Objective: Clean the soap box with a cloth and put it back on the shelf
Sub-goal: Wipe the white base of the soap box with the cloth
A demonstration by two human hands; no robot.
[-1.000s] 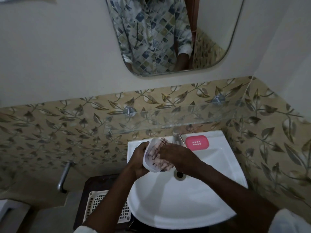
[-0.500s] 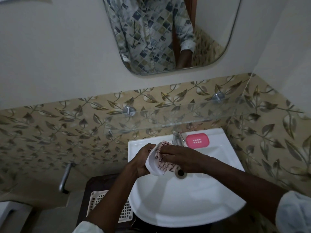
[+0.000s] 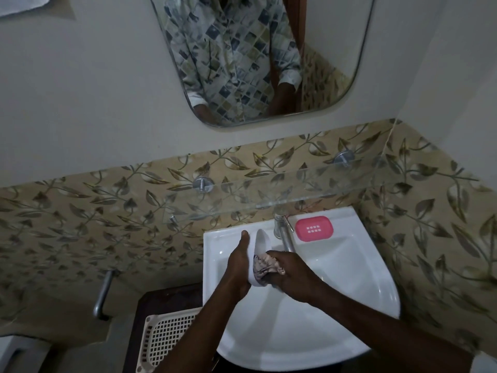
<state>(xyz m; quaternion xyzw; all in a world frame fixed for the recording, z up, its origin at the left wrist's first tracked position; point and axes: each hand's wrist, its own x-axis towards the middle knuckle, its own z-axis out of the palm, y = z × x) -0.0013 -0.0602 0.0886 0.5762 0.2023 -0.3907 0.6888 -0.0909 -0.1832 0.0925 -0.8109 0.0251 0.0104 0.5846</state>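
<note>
Over the white sink (image 3: pixel 349 305) my left hand (image 3: pixel 238 267) holds a white soap box (image 3: pixel 260 240) on edge, its hollow side facing right. My right hand (image 3: pixel 293 278) presses a bunched patterned cloth (image 3: pixel 266 266) into the lower half of the box. The box's upper end sticks out above the cloth. A pink slotted soap tray (image 3: pixel 314 228) lies on the sink's back ledge, right of the tap. The glass shelf (image 3: pixel 269 196) runs along the leaf-patterned tiles just above the sink.
A chrome tap (image 3: pixel 283 232) stands right behind my hands. A mirror (image 3: pixel 258 57) hangs above the shelf. A cream lattice basket (image 3: pixel 166 340) sits on a dark stand left of the sink. A metal handle (image 3: pixel 103 294) sticks out of the left wall.
The cloth, spread over the box's inside before, is now bunched in its lower half, leaving the upper end bare. My right hand has slid down and toward me.
</note>
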